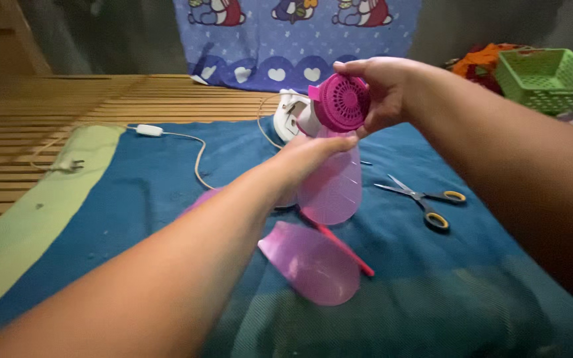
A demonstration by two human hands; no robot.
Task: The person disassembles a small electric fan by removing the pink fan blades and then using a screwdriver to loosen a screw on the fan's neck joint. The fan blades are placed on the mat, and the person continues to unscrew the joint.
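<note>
We hold a translucent pink plastic bottle [331, 189] upright between both hands, lifted just above the teal blue cloth [472, 278]. Our left hand [313, 154] wraps the bottle's shoulder, fingers closed around it from the near side, thumb stretched along the top edge. Our right hand [379, 89] sits on the round magenta perforated plastic cap [343, 103] at the neck, fingers curled over its far rim and thumb pressed against the side, so the cap is pinched between them.

The bottle looks light and thin-walled; we judge that it would flex if squeezed hard, so the ribbed shoulder under our left fingers is the sounder place to grip. The smooth belly below them seems slippery. The cap looks stiff, and its rim gives our right fingertips a fair purchase. Whether the bottle holds liquid is hard to tell in this dim view; it may be empty.

Below our left wrist lies a curved pink translucent plastic shell piece [313, 264], touching a thin red plastic stick [347, 250]. Beyond our left fingertips stands a white plastic clothes iron [291, 114], partly hidden, with its cream power cord [197, 156] trailing away to the left. To the right of the bottle, under our right forearm, lie steel scissors with yellow-and-black handles [426, 202]. Beyond our right wrist sits a green plastic mesh basket [548, 78].
</note>
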